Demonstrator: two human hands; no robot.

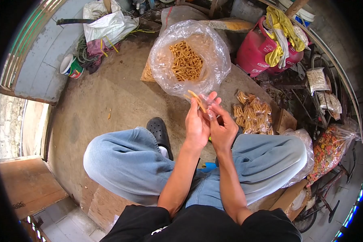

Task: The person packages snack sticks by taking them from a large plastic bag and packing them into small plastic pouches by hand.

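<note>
My left hand (pixel 197 125) is closed round a few brown snack sticks (pixel 196 97), which point up past the fingertips. Close beside it, my right hand (pixel 224 127) pinches a small clear plastic bag (pixel 209 109). The two hands nearly touch, and the bag's opening is hard to make out. Just beyond them stands a large clear plastic sack (pixel 215 66), its mouth spread wide, with a heap of the same sticks (pixel 186 60) inside. To the right of my hands, several small filled packets of sticks (pixel 254 115) lie in a pile.
Pink containers (pixel 254 50) with a yellow cloth (pixel 280 32) stand at the upper right. A bag of colourful snacks (pixel 328 151) sits at the right. A small tub (pixel 71 66) and a white sack (pixel 111 24) are at the upper left. My black clog (pixel 159 135) rests on the floor.
</note>
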